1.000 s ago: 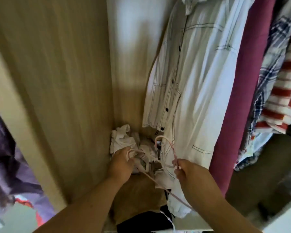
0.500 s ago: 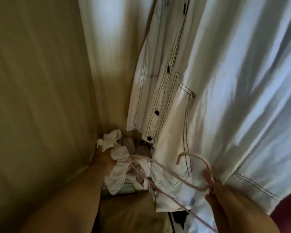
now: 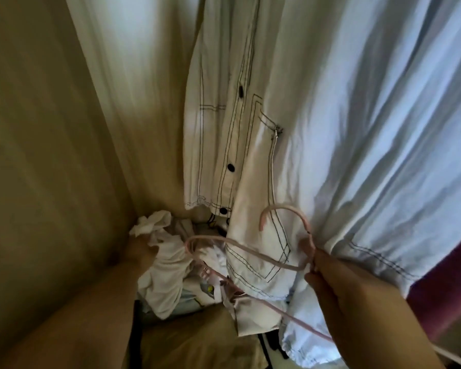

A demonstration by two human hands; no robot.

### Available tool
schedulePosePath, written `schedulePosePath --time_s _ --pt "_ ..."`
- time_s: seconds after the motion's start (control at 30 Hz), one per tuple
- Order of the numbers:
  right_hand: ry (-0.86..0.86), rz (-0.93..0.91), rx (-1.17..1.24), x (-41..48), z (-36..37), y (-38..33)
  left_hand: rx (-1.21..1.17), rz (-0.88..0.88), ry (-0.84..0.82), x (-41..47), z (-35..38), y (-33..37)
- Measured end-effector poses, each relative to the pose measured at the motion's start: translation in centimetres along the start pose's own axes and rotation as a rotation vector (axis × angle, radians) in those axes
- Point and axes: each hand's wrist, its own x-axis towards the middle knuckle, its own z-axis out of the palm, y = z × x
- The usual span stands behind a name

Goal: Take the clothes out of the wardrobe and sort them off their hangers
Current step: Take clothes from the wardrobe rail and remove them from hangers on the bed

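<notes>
The right hand [image 3: 338, 284] is closed in a pinch on the neck of the pink hanger [image 3: 285, 207], just below its hook, with the thumb and fingertips drawn tightly together. The left hand [image 3: 140, 253] is pressed into the crumpled white garment [image 3: 165, 270] and holds a fold of it; its fingers are largely buried in the cloth and blurred, so the exact grip cannot be made out. The hanger is held low in the wardrobe, in front of the hem of the hanging white shirt [image 3: 250, 129], which is marked by dark stitching and dark buttons. The hook is pointed upward with its opening turned to the left. The long axis of the hanger is laid aslant, from the left shoulder bend beside the crumpled garment down toward the lower right, past the right wrist. The left shoulder is caught in the crumpled garment, which is heaped on the wardrobe floor [image 3: 197, 344] in the back left corner. The shirt hem is draped over the middle of the hanger and blocks the space behind it. The side panel [image 3: 37, 155] closes off the left, and a maroon garment [image 3: 450, 288] hangs at the right edge.
</notes>
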Motion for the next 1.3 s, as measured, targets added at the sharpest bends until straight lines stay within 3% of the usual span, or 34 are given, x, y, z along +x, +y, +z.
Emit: schedulePosePath --time_s 0.1,0.17,0.5,0.67,0.87,1.03,1.2,1.3 --pt "0.016 -0.073 -0.039 -0.1 0.3 0.6 -0.006 0.000 0.175 -0.7 -0.6 0.9" --pt "-0.027 -0.028 -0.036 -0.2 0.2 0.8 -0.023 0.012 0.295 -1.7 -1.6 1.9" --pt "-0.100 -0.028 0.114 -1.8 -2.3 0.7 -0.525 -0.009 0.419 -9.7 -7.1 7.2" --pt "-0.171 0.014 0.194 -4.3 -5.7 -1.2 -0.606 0.175 0.352 -17.3 -10.8 10.0" --pt "-0.034 0.053 0.230 -8.1 -13.0 -2.5 -0.724 0.394 0.264 -26.9 -17.7 13.4" --pt "-0.028 0.053 0.264 -10.6 -21.4 -1.8 -0.792 0.581 0.191 -35.4 -22.8 15.2" --pt "-0.051 0.071 0.265 -13.8 -30.7 0.5 -1.007 0.643 -0.090 -43.0 -24.4 18.5" --pt "0.001 0.161 0.393 -15.8 -35.5 2.9 -1.040 0.659 -0.213 -47.2 -23.7 21.3"
